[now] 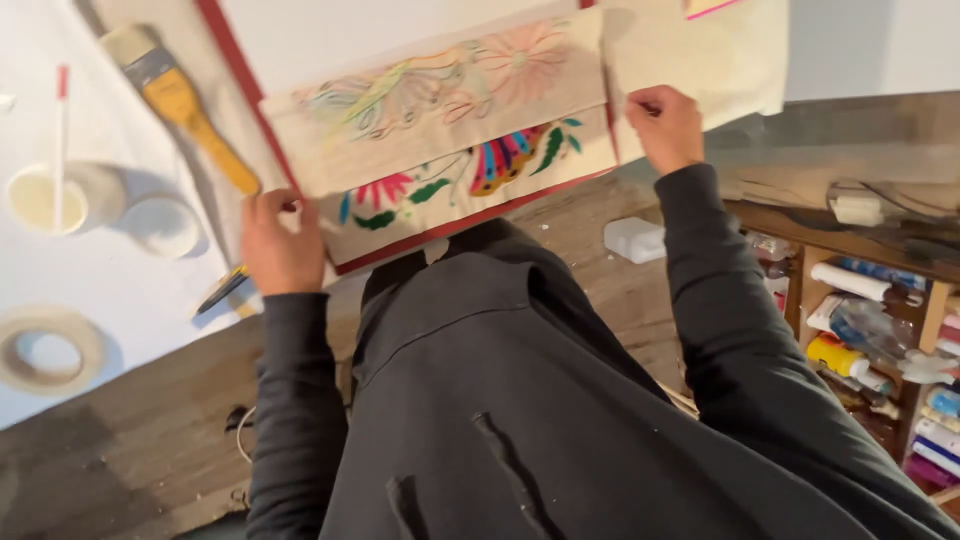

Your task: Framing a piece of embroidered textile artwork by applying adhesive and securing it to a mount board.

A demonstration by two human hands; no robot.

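On the white table (100,290) lie a tape roll (45,350), two small cups (95,205) and a yellow-handled brush (180,105). The left hand (278,245) pinches the left edge of a painted cloth (450,130) with flowers, which lies flat on a red-edged board (240,70). The right hand (665,125) grips its right edge, fingers curled. Paint tubes (850,330) fill a shelf far right.

at three to four o'clock, paint tubes and bottles (868,330) are stacked in a wooden shelf (800,290): a white tube (848,281), a yellow bottle with a red band (838,357), and blue, pink and purple ones at the edge. a small white container (634,240) is seen on the floor near centre right. no signs or screens are seen.
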